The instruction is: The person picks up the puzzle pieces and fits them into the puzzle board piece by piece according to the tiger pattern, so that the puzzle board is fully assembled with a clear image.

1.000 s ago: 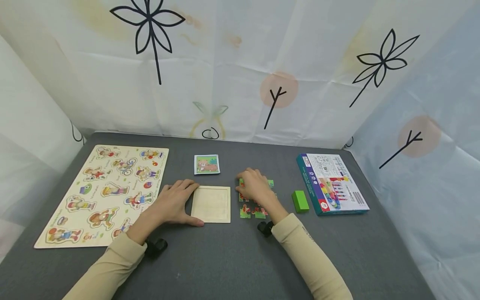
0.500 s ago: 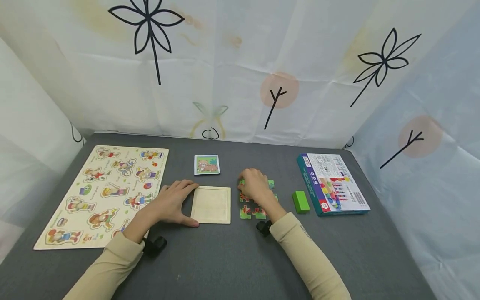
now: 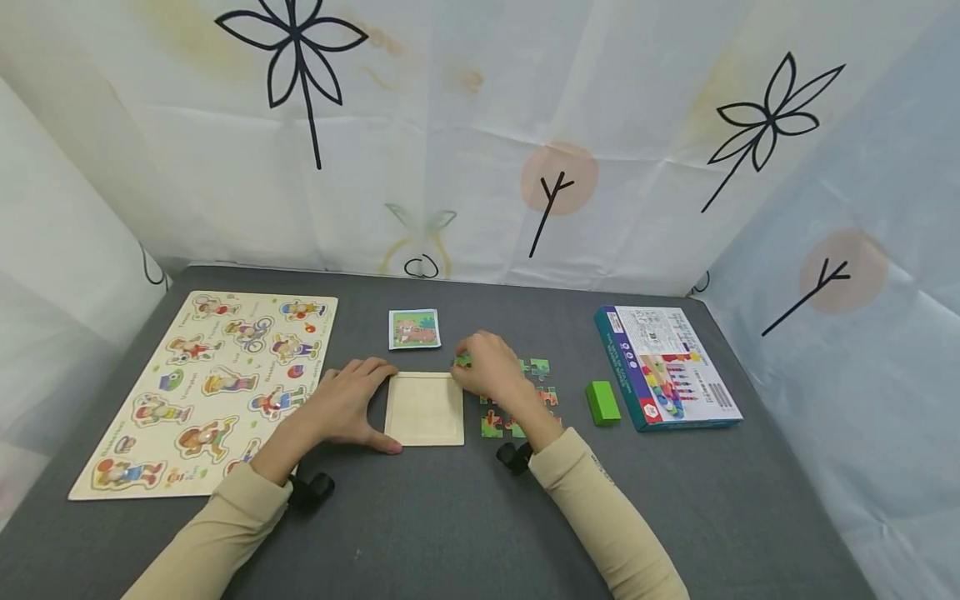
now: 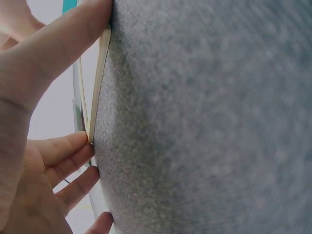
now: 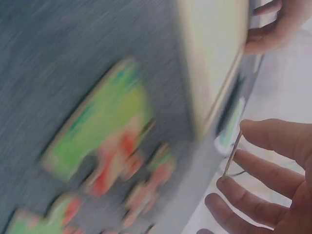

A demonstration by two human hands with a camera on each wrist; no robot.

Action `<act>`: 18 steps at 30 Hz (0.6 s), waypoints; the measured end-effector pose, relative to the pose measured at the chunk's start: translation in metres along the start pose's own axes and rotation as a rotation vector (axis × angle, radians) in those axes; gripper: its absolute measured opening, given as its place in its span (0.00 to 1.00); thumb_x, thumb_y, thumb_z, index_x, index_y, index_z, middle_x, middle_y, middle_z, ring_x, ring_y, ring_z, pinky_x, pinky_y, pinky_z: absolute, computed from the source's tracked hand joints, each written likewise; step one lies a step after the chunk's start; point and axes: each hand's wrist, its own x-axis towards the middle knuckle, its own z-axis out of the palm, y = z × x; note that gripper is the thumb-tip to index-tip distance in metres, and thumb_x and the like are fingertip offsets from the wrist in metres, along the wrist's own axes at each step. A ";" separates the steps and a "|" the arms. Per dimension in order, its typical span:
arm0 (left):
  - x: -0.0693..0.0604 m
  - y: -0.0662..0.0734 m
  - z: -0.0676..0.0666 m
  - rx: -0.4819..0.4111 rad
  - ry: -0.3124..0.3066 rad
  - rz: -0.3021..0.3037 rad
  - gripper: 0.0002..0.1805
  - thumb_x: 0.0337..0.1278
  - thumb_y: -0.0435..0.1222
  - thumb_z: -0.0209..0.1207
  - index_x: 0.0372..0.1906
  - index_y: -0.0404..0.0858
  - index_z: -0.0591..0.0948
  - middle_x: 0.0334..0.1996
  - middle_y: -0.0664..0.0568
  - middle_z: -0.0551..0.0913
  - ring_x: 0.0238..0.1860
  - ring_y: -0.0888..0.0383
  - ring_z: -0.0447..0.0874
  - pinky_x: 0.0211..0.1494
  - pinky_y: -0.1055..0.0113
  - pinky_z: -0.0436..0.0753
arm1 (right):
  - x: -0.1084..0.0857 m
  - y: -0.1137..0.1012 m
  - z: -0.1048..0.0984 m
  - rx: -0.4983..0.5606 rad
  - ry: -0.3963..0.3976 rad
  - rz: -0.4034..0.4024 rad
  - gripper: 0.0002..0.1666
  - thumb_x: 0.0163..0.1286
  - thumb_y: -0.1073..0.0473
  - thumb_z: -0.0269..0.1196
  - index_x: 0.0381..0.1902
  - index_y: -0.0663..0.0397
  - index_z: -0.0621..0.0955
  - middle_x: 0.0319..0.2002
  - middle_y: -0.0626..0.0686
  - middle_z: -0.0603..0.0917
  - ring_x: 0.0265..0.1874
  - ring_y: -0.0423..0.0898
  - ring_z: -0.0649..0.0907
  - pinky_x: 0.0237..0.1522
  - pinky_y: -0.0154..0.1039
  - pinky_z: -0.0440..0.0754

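Hands (image 3: 348,404): two are seen
Puzzle pieces (image 3: 539,368): several seen, exact count hidden
Wooden tray (image 3: 425,408): one
Picture card (image 3: 414,329): one
Figure board (image 3: 187,387): one
Green block (image 3: 602,403): one
Box (image 3: 678,367): one
Wrist cameras (image 3: 312,493): two

Room before tray (image 3: 425,408); puzzle pieces (image 3: 492,425) obstruct right side.

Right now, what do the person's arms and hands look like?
Left hand and right hand: no gloves. Left sleeve and right sleeve: beige, long; small dark marking near the right cuff, unreadable. Compact black units at the wrists: left unit, right unit.
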 end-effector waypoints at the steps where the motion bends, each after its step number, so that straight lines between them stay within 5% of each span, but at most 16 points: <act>1: 0.000 0.000 0.000 0.000 0.000 -0.002 0.61 0.27 0.69 0.76 0.69 0.38 0.74 0.67 0.42 0.75 0.67 0.40 0.73 0.56 0.38 0.73 | 0.001 -0.004 0.001 0.005 -0.011 -0.007 0.14 0.68 0.60 0.67 0.48 0.61 0.89 0.51 0.60 0.87 0.55 0.57 0.83 0.50 0.52 0.83; 13: 0.000 -0.001 0.001 -0.020 0.013 -0.014 0.62 0.26 0.69 0.77 0.69 0.38 0.74 0.68 0.43 0.75 0.68 0.39 0.73 0.57 0.37 0.73 | 0.012 -0.042 0.027 -0.075 -0.148 -0.111 0.15 0.69 0.54 0.70 0.50 0.52 0.89 0.53 0.53 0.89 0.52 0.49 0.86 0.44 0.43 0.84; 18: -0.001 -0.001 0.001 -0.038 0.032 -0.003 0.61 0.26 0.68 0.78 0.69 0.39 0.75 0.67 0.44 0.75 0.67 0.39 0.73 0.56 0.37 0.73 | 0.015 -0.051 0.035 -0.134 -0.169 -0.110 0.17 0.68 0.53 0.70 0.53 0.49 0.89 0.55 0.50 0.88 0.54 0.48 0.86 0.46 0.47 0.86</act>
